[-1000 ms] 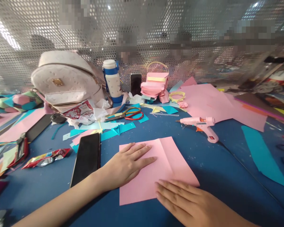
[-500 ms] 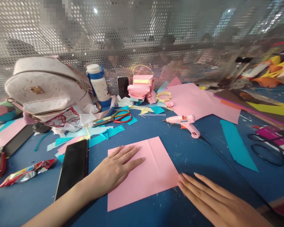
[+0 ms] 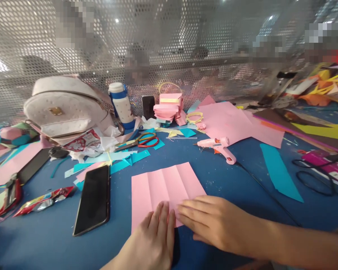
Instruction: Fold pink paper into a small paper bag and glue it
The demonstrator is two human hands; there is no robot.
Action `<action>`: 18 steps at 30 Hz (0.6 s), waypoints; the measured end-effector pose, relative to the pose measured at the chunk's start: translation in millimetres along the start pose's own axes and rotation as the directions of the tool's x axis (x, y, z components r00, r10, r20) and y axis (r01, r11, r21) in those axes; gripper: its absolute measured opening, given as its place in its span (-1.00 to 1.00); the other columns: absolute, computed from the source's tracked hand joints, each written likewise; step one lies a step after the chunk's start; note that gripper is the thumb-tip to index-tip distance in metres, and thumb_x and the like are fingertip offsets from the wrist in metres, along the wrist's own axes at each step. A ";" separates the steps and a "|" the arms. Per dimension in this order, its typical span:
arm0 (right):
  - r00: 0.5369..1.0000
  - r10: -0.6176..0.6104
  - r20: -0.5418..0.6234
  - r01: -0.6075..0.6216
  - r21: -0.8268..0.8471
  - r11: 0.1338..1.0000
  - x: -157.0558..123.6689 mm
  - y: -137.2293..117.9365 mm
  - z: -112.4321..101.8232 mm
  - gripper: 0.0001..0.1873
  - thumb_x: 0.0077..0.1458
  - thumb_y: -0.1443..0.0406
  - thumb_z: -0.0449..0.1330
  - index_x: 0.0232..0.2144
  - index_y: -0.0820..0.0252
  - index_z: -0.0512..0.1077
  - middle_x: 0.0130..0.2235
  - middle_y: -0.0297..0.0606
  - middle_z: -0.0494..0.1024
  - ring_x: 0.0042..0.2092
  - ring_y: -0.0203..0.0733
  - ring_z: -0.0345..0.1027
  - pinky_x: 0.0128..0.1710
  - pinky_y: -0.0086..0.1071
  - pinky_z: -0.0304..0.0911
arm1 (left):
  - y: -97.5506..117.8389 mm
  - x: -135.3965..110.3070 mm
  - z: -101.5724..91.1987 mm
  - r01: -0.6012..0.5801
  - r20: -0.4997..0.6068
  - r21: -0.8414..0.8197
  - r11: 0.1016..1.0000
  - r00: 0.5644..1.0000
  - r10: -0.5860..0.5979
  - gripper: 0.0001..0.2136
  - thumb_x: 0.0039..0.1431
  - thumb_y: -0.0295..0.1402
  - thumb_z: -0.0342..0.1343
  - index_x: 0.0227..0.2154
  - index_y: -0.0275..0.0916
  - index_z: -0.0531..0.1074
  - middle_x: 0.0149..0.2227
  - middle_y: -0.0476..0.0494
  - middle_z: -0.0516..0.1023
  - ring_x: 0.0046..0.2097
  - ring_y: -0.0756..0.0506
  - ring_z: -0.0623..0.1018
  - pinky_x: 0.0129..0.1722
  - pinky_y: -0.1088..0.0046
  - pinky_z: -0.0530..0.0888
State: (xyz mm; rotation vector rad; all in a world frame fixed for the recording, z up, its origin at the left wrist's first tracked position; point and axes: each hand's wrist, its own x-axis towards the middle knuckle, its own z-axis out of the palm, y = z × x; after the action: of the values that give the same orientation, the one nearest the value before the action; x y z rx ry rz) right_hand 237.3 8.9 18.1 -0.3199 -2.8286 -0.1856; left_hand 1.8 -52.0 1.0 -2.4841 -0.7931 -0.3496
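Observation:
A pink sheet of paper point(image 3: 157, 183) with several parallel creases lies on the blue table in front of me. My left hand point(image 3: 154, 236) rests on its near edge, fingers stretched forward. My right hand point(image 3: 205, 219) lies across the sheet's near right part, fingers extended and pointing left, the fingertips close to my left hand. Both hands cover the near part of the paper. To the left lies a black phone point(image 3: 92, 200), and beyond the sheet on the right a pink glue gun point(image 3: 216, 146) rests on its side.
Scissors point(image 3: 146, 141) and blue paper scraps point(image 3: 129, 159) lie behind the phone. A white backpack point(image 3: 64, 107), a bottle point(image 3: 122, 107) and a pink paper model point(image 3: 169, 107) stand along the perforated screen. The glue gun's cord point(image 3: 267, 193) crosses the right side.
My left hand has moved from the sheet's middle to its near edge. My right hand has come left from the corner onto the paper. More creases now show.

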 end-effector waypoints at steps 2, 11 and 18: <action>0.999 -0.033 -0.038 0.032 -0.022 0.999 3.9 0.3 5.3 -0.65 0.33 0.27 0.07 0.07 0.34 0.43 0.03 -0.13 0.56 0.05 -0.20 0.42 0.05 -0.29 0.36 | -4.2 0.9 1.2 -0.009 -0.031 -0.004 1.000 0.999 0.009 -0.61 0.07 -0.63 -0.15 -0.12 -0.53 0.50 -0.11 -0.44 0.62 -0.11 -0.31 0.65 -0.36 0.35 0.63; 0.980 -0.025 -0.198 0.020 -0.031 0.999 8.3 22.2 -4.9 -0.62 0.31 0.47 -0.09 -0.15 0.35 0.54 -0.15 -0.13 0.65 -0.11 -0.20 0.53 -0.12 -0.33 0.46 | -33.0 1.8 -9.0 -0.062 -0.117 -0.077 0.995 0.992 0.053 -0.64 0.17 -0.64 -0.19 -0.19 -0.53 0.53 -0.19 -0.36 0.66 -0.21 -0.25 0.68 -0.40 0.37 0.65; 0.976 0.032 -0.215 -0.062 -0.135 0.989 -30.1 50.6 -21.5 -0.59 0.33 0.47 -0.13 0.04 0.29 0.44 0.00 -0.21 0.59 0.04 -0.23 0.46 -0.03 -0.35 0.41 | -57.5 -1.5 -21.5 -0.042 -0.114 -0.052 0.998 0.993 0.036 -0.56 0.30 -0.58 -0.34 -0.08 -0.59 0.47 -0.06 -0.45 0.60 -0.08 -0.30 0.63 -0.25 0.29 0.66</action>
State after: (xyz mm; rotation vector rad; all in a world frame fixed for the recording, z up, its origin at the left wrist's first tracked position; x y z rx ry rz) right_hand 283.2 48.4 34.3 -0.3732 -2.5994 -0.3867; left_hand -35.6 -23.8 40.7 -2.5015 -0.6969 -0.4995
